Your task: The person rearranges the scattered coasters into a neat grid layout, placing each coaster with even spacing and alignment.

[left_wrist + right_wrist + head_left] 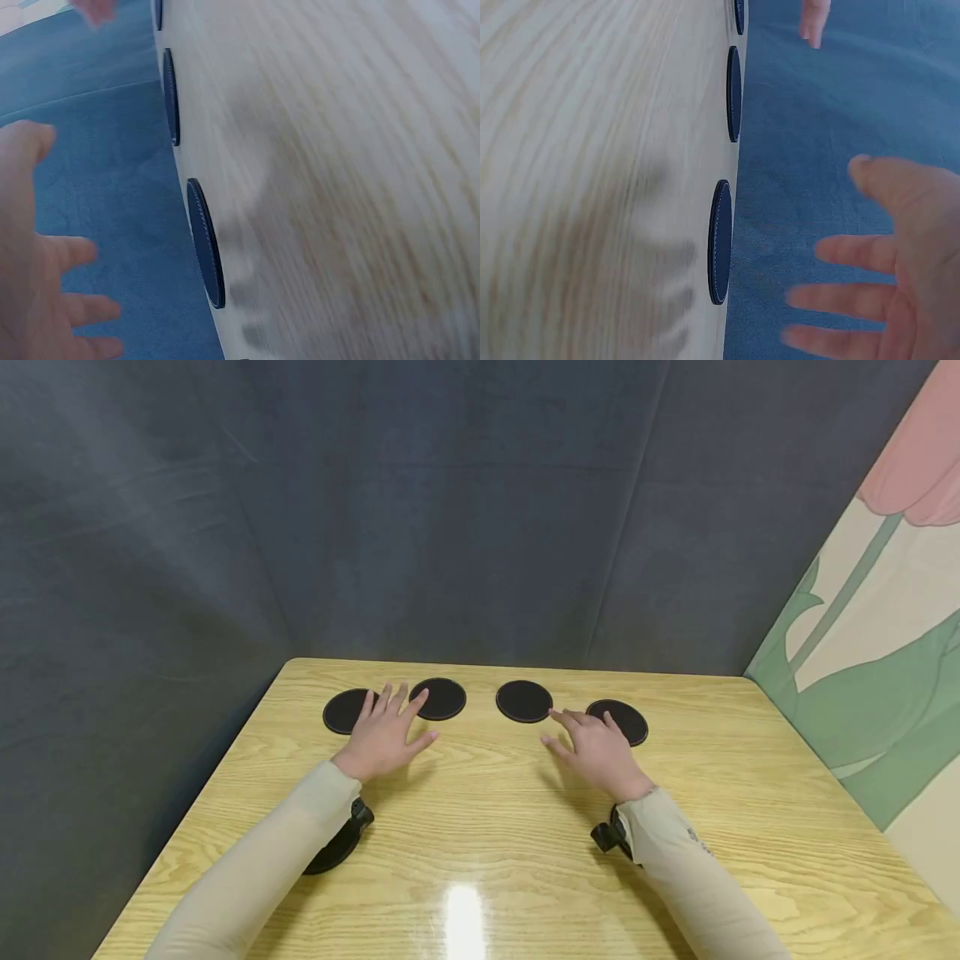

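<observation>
Both hands hover above a wooden table, holding nothing. My left hand (382, 739) has its fingers spread, over the far-left round black coaster (345, 712) and beside a second coaster (441, 699). My right hand (598, 750), its fingers spread and slightly bent, is in front of the far-right coaster (622, 722) and partly covers it. A further coaster (524, 702) lies just left of its fingertips. In the left wrist view the fingers stand apart from the coaster (206, 244); the right wrist view shows a gap to its coaster (720, 244) too.
Another black disc (330, 858) lies partly hidden under the left forearm. Dark blue cloth (450, 527) hangs behind the wooden table (480, 810) and along its left. A flower-patterned panel (885, 693) borders the right. Each wrist wears a small black camera (362, 814).
</observation>
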A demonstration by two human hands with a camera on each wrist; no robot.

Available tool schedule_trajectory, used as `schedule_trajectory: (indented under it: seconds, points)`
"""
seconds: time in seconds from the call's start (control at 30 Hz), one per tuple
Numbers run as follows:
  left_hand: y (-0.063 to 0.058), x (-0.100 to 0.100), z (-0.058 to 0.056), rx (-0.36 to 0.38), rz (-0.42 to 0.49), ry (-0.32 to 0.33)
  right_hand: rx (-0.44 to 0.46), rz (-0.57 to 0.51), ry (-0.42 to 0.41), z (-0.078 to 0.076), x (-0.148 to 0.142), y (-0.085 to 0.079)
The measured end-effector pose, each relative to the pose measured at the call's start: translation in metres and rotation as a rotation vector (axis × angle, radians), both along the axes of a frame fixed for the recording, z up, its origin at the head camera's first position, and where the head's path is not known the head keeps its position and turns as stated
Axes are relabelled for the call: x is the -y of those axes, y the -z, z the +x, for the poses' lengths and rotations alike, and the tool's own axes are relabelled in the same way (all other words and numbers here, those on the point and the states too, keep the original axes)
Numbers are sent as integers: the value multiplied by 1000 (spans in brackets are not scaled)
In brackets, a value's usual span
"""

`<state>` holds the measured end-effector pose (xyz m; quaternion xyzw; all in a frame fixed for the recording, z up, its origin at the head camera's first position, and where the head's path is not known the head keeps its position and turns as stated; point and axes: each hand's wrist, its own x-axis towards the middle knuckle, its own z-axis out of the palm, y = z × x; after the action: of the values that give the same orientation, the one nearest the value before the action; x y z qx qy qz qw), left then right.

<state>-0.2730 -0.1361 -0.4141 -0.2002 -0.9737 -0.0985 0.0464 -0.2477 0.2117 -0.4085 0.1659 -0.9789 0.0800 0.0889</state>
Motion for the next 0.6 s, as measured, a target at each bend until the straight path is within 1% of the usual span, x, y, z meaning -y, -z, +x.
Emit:
schedule_trajectory:
  seconds: [0.07, 0.17, 0.23, 0.3, 0.43, 0.6]
  points:
    - [-2, -1, 0, -5, 11, 15, 24, -13, -4, 1, 1, -1]
    - [-4, -2, 0, 5, 10, 30, 94, -11, -8, 1, 1, -3]
    - [-5, -4, 0, 31, 1, 36, 143, -11, -16, 1, 1, -4]
    - [-6, -5, 0, 72, 1, 33, 173, -5, -25, 1, 1, -5]
    - [-7, -7, 1, 139, 23, 18, 178, -17, -51, 1, 3, -6]
    - [-8, -8, 1, 156, 33, 15, 188, -44, -74, 3, 7, -8]
